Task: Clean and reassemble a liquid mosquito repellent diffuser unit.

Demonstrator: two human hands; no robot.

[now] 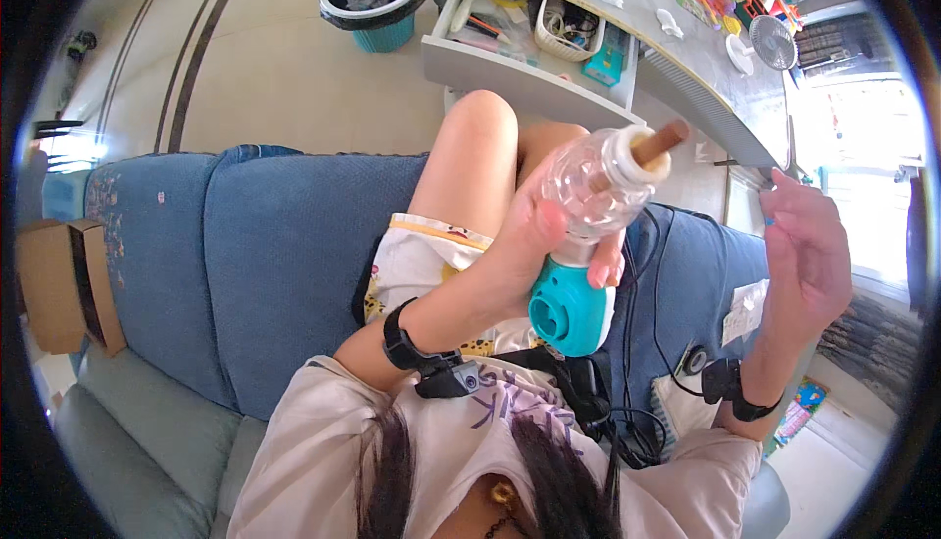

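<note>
Left hand [520, 250] wraps clear bottle [578, 191], likely steadying 1 brown stick [663, 144] in its mouth | turquoise fitting [578, 306] below | right hand [812, 250] loosely open, seemingly empty

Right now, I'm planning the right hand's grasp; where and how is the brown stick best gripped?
Probably by the exposed end of the brown stick, with the right hand coming from the right: it juts up and rightward from the clear bottle, while the left hand grips lower down, leaving that end uncovered.
</note>
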